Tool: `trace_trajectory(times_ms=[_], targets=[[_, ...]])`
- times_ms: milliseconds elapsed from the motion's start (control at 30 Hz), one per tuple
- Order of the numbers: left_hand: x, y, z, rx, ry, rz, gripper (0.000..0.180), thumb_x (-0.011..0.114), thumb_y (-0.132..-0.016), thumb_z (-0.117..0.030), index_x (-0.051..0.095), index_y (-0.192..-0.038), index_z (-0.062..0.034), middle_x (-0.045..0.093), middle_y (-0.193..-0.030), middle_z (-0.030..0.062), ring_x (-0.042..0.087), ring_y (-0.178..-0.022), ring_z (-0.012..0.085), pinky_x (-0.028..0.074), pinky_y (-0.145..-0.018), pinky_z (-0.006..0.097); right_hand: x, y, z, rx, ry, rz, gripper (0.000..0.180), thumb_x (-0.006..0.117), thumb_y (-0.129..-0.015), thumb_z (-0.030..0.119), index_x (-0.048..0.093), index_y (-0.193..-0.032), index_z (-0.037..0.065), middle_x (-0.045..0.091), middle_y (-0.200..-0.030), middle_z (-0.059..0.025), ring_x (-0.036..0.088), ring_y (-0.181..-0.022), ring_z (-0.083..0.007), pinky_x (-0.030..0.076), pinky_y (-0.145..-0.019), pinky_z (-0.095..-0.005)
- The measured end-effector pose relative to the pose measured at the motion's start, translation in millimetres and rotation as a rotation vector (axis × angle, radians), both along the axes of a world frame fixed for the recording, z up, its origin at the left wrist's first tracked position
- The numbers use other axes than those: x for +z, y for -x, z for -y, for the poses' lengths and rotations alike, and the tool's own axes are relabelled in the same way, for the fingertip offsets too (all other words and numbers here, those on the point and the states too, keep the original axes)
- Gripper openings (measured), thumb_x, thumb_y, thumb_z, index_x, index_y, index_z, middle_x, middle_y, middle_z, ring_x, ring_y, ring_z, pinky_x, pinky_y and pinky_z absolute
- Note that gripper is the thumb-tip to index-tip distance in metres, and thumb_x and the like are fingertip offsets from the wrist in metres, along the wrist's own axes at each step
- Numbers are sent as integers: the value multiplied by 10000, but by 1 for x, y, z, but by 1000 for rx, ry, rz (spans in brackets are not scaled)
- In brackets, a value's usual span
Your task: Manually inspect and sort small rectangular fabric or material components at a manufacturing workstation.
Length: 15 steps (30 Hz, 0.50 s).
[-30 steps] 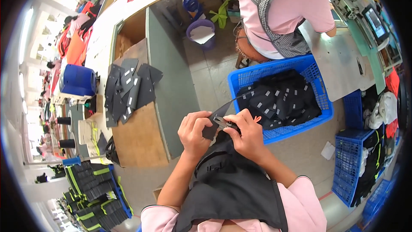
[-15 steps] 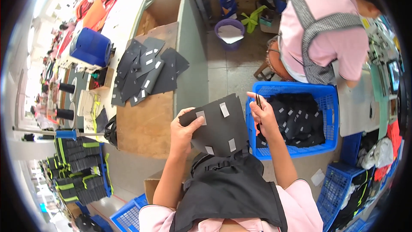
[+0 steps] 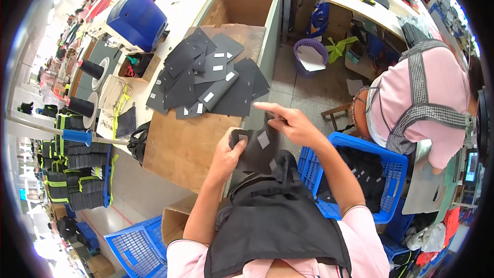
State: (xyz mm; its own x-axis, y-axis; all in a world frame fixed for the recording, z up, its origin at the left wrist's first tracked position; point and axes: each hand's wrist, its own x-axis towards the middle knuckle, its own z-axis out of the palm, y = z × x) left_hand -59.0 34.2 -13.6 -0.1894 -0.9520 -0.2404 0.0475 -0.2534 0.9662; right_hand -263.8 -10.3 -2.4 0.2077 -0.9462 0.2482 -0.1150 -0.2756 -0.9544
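Right hand (image 3: 293, 123) has come in from the crate (image 3: 307, 169) side to the top edge of the panel (image 3: 252, 152); index out, blur hides any grip. Left hand (image 3: 225, 155) pinches its left edge, presumably against droop. Panel's above the apron (image 3: 278, 221).

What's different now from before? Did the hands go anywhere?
Yes! Both hands swung left, from the blue crate toward the wooden board. The left hand brought the black piece along. The right hand, apart from it half a second ago, is now close to its top edge; whether it still has the cutter is too blurry to tell. The left hand kept its grip, and the pile stayed on the board.
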Motion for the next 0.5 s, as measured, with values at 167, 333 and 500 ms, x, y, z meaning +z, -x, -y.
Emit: trace_trajectory(times_ms=[167,333,500], targets=[[7,-9,12,27,-136,-283,287,629,-862,-223,541,-1076,-55,522,-873,-16,478,-789,67,389,-711,197,1,3,12,316,-226,-191,144,523,-886,112,550,-805,-4,529,-665,-42,476,-565,-93,406,-530,-256],[8,-8,25,113,-215,-274,209,656,-843,-226,592,-933,-49,564,-775,-17,493,-695,57,408,-626,221,-4,-6,21,92,-146,-288,88,561,-850,64,520,-795,9,497,-667,-50,479,-535,-106,394,-467,-255],[14,-3,30,268,-123,-106,231,629,-873,-266,583,-856,-39,549,-744,-27,467,-683,49,391,-619,210,16,-26,14,-176,189,-498,257,650,-749,73,552,-987,80,539,-879,-92,541,-636,-296,427,-576,-346]])
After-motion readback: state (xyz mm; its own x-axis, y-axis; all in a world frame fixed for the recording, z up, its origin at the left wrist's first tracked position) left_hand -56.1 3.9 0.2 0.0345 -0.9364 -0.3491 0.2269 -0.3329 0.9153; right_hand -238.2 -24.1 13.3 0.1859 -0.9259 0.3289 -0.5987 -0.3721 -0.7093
